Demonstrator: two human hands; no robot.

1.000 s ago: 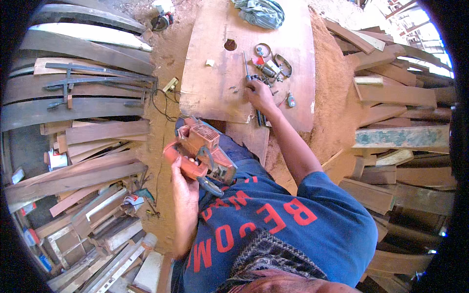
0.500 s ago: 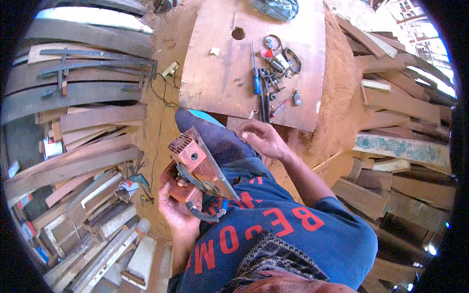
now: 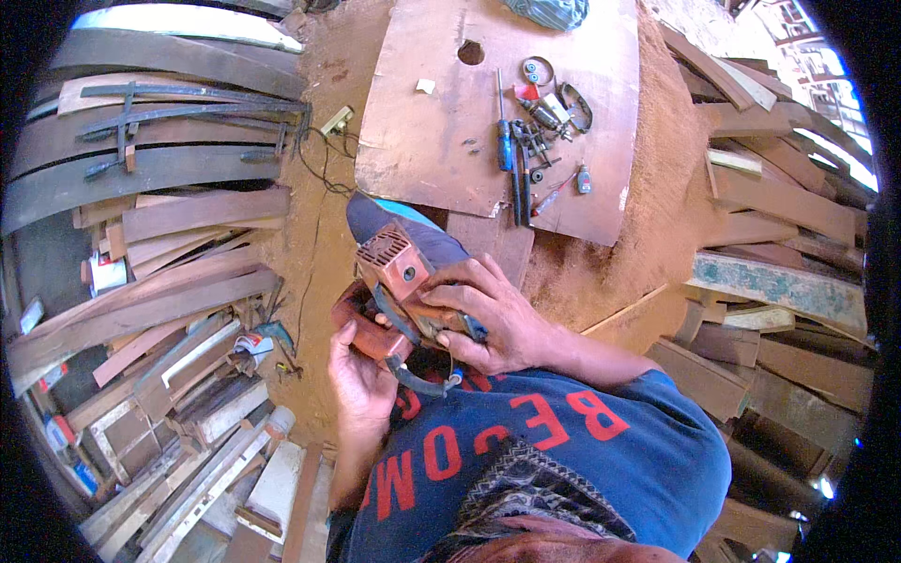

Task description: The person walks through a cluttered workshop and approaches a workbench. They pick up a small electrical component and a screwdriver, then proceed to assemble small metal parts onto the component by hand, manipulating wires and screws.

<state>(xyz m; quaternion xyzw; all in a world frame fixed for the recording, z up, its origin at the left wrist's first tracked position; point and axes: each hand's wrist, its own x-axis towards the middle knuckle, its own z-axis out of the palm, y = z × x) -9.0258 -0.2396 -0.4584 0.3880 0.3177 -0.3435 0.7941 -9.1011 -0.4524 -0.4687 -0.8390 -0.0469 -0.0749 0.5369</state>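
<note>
Held up in front of my shirt is an orange corded power tool (image 3: 395,265), which looks like a small circular saw. It has a vented motor housing and a dark cord at the lower end. My left hand (image 3: 364,380) is closed around its rear handle. From the other side my right hand (image 3: 496,314) grips the body, fingers curled over the housing and thumb lower down. That hand covers most of the flat metal base plate. No blade can be made out.
Ahead lies a wooden board (image 3: 413,141) with a hole, bearing a blue-handled screwdriver (image 3: 505,145), loose metal parts (image 3: 533,141) and a small bottle (image 3: 584,179). Sawdust (image 3: 671,178) is heaped at right. Planks (image 3: 206,220) are stacked on both sides; a cord (image 3: 305,272) runs along the floor.
My right hand has come in from near my knee and closed on the saw's body. The saw has shifted slightly right and turned, and its base plate is now mostly covered.
</note>
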